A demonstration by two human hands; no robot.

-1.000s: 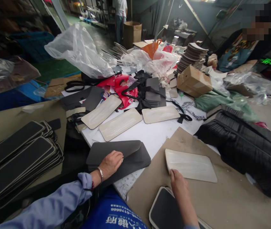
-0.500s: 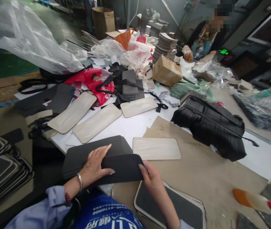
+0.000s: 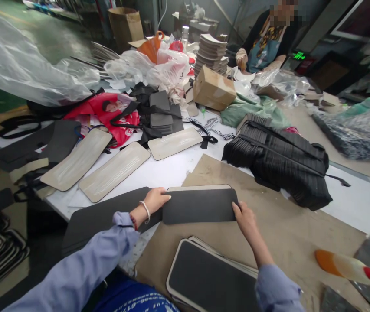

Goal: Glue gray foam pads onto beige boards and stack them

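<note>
Working at a crowded desk (image 3: pixel 178 164). Facing three loose cream panels (image 3: pixel 115 172) to the far left, with a red bag (image 3: pixel 119 117) behind and a cardboard box (image 3: pixel 215 89) farther back. Hemmed in on the right by a black strapped bundle (image 3: pixel 279 160) and, lower down, by an orange-ended handle (image 3: pixel 337 264). Crowded on the near side by a stack of pale-rimmed panels (image 3: pixel 214 277), partly hidden by the right sleeve (image 3: pixel 277 286). Reaching with the left sleeve (image 3: pixel 83 260) across a pile of dark sheets (image 3: pixel 103 212).

Grasping one dark gray panel (image 3: pixel 199 206) at both ends: left hand (image 3: pixel 154 201) pinching near the far left corner, right hand (image 3: pixel 246 216) gripping the right short end. Holding it over the brown sheet (image 3: pixel 276 247), above a lower cream panel (image 3: pixel 198 187), and covering all but a thin strip along the far edge. Running lengthwise from left to right, almost level across the view. Pointing short ends toward the hands. Cannot tell whether touching the cream surface underneath.
</note>
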